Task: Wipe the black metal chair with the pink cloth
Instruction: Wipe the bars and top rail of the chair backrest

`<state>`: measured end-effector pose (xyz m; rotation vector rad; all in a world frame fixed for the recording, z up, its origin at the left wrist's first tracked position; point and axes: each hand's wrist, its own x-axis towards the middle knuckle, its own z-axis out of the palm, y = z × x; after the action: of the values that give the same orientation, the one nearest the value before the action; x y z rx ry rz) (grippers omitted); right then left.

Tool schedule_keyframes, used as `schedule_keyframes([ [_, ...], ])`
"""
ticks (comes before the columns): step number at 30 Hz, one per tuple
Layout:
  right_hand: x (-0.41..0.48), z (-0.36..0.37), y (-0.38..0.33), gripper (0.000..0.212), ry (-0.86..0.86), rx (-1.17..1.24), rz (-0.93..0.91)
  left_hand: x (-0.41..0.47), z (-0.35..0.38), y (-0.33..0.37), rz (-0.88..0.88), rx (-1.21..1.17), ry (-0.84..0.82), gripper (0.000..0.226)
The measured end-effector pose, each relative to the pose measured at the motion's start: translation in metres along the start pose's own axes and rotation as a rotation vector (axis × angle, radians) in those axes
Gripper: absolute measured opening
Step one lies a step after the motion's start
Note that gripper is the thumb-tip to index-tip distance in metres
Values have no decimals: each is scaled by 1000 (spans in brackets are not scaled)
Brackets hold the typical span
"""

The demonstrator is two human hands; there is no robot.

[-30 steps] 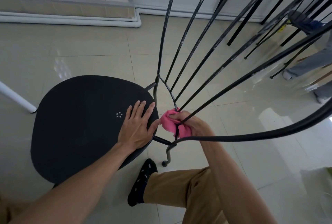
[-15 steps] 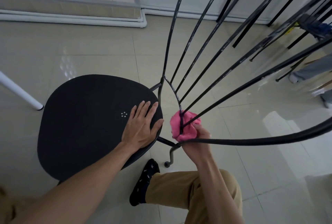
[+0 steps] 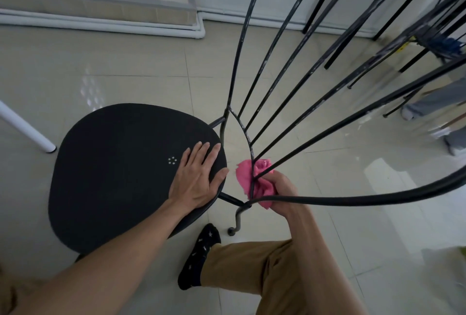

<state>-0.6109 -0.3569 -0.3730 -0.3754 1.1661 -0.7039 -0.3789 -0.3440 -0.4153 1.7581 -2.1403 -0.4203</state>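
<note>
Left hand (image 3: 195,178) lies spread flat on the seat (image 3: 113,176); right hand (image 3: 283,188), at 3 o'clock, pinches the pink cloth (image 3: 259,178) around the spindle base (image 3: 252,163). Best to wrap fully, stroking upward.

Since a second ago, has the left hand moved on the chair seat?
No. The left hand stays flat on the seat, just right of the small ring of holes.
</note>
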Motion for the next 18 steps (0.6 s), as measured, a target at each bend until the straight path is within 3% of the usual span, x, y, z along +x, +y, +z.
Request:
schedule_keyframes([
  [3,0,-5,-6,44,-47,-110,-65,1,1,-1,0,4,-1,77],
  [9,-8,-4,-12,26,-334,3,-86,0,2,-1,-6,-1,5,80],
  [13,-5,1,-10,38,-163,-92,-101,1,3,-2,-2,7,2,80],
  [18,7,11,-8,22,117,-335,-92,1,4,-1,-6,4,9,81],
])
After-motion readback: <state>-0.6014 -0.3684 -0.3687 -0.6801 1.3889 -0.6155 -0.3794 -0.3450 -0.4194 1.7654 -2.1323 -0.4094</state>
